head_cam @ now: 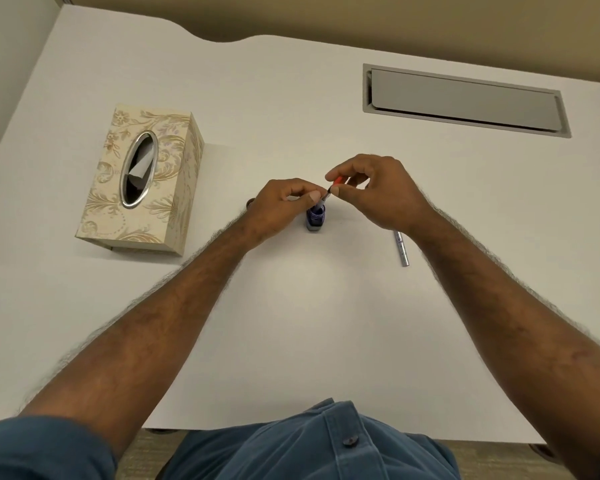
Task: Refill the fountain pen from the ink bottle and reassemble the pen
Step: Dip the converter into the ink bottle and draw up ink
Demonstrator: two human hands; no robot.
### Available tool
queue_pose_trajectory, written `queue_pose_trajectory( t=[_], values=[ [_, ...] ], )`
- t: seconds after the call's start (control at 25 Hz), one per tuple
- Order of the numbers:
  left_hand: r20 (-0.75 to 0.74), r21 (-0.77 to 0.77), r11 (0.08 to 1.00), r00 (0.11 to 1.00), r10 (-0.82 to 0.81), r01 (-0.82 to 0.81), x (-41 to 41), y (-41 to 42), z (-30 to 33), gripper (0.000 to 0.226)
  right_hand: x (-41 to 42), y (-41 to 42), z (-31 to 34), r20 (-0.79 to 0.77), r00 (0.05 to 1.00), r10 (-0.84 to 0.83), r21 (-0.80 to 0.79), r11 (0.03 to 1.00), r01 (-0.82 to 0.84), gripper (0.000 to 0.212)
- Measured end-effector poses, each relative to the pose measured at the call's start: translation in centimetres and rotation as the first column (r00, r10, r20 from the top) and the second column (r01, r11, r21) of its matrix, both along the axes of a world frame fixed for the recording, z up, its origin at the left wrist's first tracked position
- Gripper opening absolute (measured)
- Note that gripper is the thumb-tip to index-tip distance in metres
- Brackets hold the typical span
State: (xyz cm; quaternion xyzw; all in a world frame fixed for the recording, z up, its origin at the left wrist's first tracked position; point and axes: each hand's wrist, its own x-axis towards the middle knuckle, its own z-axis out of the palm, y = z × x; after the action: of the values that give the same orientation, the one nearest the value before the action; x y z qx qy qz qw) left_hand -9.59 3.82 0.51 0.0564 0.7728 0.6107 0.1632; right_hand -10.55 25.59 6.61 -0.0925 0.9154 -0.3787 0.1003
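A small blue ink bottle [315, 219] stands open at the middle of the white table [291, 306]. The pen's front section [323, 201] points down into the bottle's mouth, its nib hidden inside. My left hand [281, 206] pinches that section just above the bottle. My right hand [374, 192] pinches the red-tipped converter end [337, 181] at the top of the section. The silver pen barrel [401, 247] lies on the table to the right, partly under my right wrist.
A floral tissue box [142, 178] sits at the left. A dark round object, possibly the bottle cap [250, 202], peeks out behind my left hand. A grey cable hatch [465, 100] is set into the table at the back right.
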Motion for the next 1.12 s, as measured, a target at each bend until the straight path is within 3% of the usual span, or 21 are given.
queue_pose_trajectory(
  t=[0.6,1.12],
  values=[
    [-0.094,-0.045,0.999,0.995,-0.016,0.012,-0.1,-0.3,-1.3,0.019,-1.1,-0.6,-0.2,0.026,1.0,-0.006,-0.034,0.999,0.007,0.02],
    [-0.095,-0.044,0.999,0.995,-0.015,0.011,-0.1,-0.5,-1.4,0.013,-0.8,-1.0,-0.4,-0.012,0.999,-0.043,-0.061,0.997,0.042,0.006]
  ],
)
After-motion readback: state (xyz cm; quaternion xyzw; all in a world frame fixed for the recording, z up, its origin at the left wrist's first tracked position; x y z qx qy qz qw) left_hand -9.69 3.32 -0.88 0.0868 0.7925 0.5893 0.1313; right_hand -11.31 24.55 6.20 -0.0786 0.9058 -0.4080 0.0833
